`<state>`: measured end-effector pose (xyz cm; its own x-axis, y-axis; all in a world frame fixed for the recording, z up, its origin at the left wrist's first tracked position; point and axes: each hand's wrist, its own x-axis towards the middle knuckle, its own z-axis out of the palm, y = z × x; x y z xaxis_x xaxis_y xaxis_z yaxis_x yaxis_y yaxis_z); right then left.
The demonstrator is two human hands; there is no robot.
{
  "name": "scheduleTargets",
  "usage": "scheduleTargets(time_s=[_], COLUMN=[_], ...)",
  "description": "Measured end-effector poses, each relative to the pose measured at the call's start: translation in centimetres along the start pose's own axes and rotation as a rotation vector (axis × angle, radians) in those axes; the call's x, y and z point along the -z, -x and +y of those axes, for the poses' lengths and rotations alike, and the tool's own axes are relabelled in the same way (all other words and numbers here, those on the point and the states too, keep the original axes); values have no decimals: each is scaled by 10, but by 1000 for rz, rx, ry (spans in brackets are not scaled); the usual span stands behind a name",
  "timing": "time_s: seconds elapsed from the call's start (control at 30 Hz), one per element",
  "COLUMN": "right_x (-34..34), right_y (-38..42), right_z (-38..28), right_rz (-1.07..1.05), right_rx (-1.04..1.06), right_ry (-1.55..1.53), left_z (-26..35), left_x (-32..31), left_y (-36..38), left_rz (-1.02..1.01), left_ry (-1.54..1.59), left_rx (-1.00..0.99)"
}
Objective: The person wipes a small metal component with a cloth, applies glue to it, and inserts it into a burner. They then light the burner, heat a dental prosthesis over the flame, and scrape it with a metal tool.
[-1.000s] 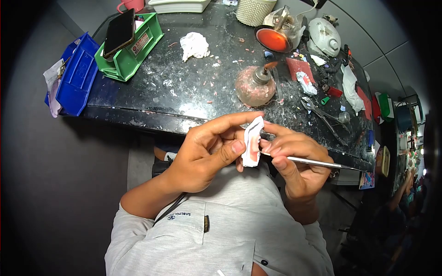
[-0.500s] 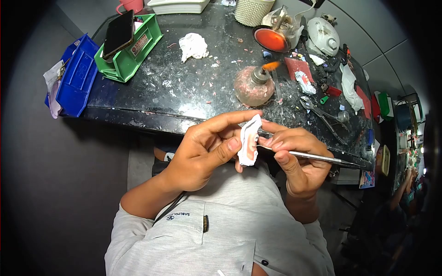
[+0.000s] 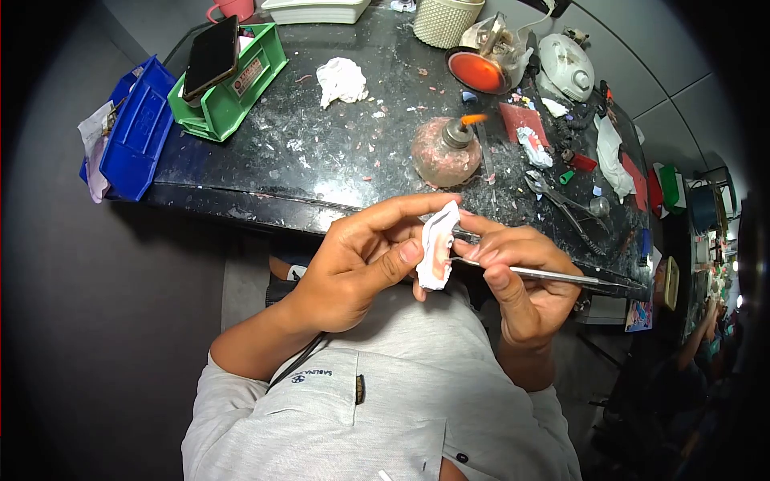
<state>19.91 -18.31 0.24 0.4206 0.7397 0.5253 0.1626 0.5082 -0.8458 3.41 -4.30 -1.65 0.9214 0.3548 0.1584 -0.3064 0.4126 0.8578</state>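
Observation:
My left hand (image 3: 361,260) is closed around a white plaster dental model (image 3: 436,248) that carries pink wax along one side. My right hand (image 3: 525,272) pinches a thin metal wax carver (image 3: 553,276) like a pen. The carver's tip meets the pink wax on the model's right side, and its other end points out to the right. Fingers of both hands come close together behind the model, where they are partly hidden. Just beyond the hands, on the bench, a round glass spirit lamp (image 3: 443,163) burns with an orange flame.
On the dark bench (image 3: 265,172) are a green bin (image 3: 249,88) with a phone (image 3: 212,58) on it, a blue bin (image 3: 144,132), crumpled white tissue (image 3: 342,82), pliers (image 3: 557,200), another dental model (image 3: 533,147) and a glowing red heater dish (image 3: 478,70). Another person's arm (image 3: 699,333) shows far right.
The view has shifted slightly. Both hands keep their hold on the model and carver, with the carver's tip still at the wax. The lamp's flame flickers.

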Motion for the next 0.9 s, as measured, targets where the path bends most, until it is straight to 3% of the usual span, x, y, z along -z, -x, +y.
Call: scheduleTargets(time_s=[0.33,0.4,0.47,0.53,0.6,0.73,0.9], right_x=[3,9,15,32,51,73,76], right_y=[-2,-1,2,3,8,18,27], right_z=[5,5,4,14,24,28,36], right_rz=[-38,-123,-29,63,186,287,336], right_rx=[52,43,-27,-5,-14,0,38], right_ry=[72,21,-81,-26,3,90,129], left_z=[-2,-2,-3,-1,9,36,46], left_x=[-3,-1,2,8,20,42,49], left_y=[-2,-2,-2,-6,-11,-40,-87], left_rz=[56,54,43,97,227,286,177], left_ry=[21,16,-3,18,-160,-509,-703], left_rx=[-2,7,27,-91,-187,-416,-516])
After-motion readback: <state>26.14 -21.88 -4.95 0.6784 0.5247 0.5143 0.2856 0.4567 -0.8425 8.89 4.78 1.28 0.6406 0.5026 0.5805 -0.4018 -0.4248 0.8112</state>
